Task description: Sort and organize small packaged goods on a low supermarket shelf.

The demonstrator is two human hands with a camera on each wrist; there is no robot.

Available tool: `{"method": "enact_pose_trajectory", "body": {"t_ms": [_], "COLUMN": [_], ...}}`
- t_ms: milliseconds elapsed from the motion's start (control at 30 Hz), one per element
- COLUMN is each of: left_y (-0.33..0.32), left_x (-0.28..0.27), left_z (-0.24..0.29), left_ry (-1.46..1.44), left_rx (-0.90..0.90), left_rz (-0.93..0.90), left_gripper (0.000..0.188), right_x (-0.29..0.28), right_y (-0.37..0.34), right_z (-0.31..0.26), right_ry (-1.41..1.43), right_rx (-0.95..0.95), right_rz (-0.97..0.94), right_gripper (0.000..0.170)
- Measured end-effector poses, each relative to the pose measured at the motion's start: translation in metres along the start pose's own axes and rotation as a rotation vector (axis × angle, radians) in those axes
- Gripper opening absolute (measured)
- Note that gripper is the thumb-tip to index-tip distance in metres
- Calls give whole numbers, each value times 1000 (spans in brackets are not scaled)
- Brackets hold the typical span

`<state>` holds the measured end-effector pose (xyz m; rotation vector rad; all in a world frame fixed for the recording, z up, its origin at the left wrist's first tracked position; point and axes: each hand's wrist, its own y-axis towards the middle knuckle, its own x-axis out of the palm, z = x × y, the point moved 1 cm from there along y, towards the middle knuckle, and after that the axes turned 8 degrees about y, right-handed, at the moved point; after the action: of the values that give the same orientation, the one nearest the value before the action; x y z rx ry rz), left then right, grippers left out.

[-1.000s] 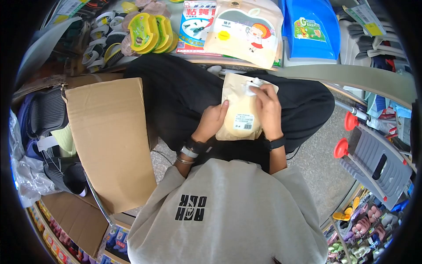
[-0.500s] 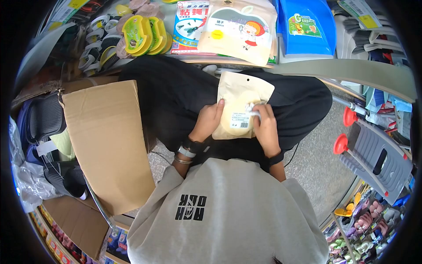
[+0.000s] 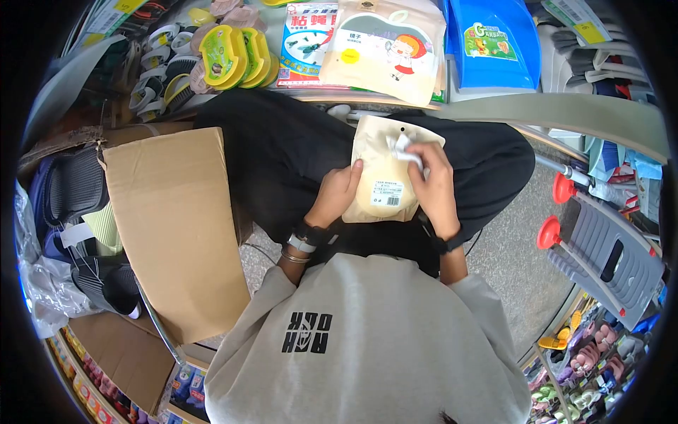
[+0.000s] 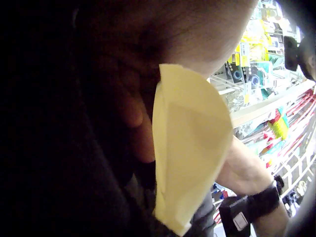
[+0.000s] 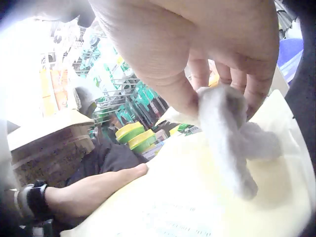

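Note:
A cream pouch [image 3: 376, 159] with a printed label and a small hang hole lies over the person's lap, its rounded contents bulging. My left hand [image 3: 337, 192] grips its left edge, thumb on top; in the left wrist view the fingers go behind the folded pouch [image 4: 197, 133]. In my right hand [image 3: 435, 185] a crumpled white cloth [image 3: 401, 147] is pinched against the pouch's upper part, below the hole. Up close in the right wrist view, the cloth [image 5: 224, 133] hangs in loose folds from thumb and fingers.
A tall cardboard flap [image 3: 173, 233] stands at the left. In front, the shelf holds a pouch with a girl drawing [image 3: 388, 53], yellow-rimmed packs [image 3: 224, 58] and a blue dustpan [image 3: 494, 42]. Red plungers [image 3: 549, 232] and a grey step stool [image 3: 604, 247] are at the right.
My right hand moved the cloth down the pouch toward the label, then back up near the hang hole. The left hand keeps its grip on the edge throughout.

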<state>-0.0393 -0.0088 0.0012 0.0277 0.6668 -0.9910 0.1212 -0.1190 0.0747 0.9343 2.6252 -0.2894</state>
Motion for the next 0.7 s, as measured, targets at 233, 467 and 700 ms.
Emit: {"method": "enact_pose_trajectory", "body": {"t_ms": [233,467,700], "left_y": [-1,0,-1], "left_x": [3,2,2], "left_z": [-4,0,-2], "left_ry": [27,91,-18], "left_rx": [45,42,14], "left_rz": [54,6,13], "left_gripper": [47,44,52], "right_x": [30,31,10], "right_y": [-17,-74,-26], "right_z": [17,32,12], "right_ry": [56,44,127], "right_rx": [62,35,132], "right_rz": [-188,-360,-207], "right_gripper": [22,24,22]}}
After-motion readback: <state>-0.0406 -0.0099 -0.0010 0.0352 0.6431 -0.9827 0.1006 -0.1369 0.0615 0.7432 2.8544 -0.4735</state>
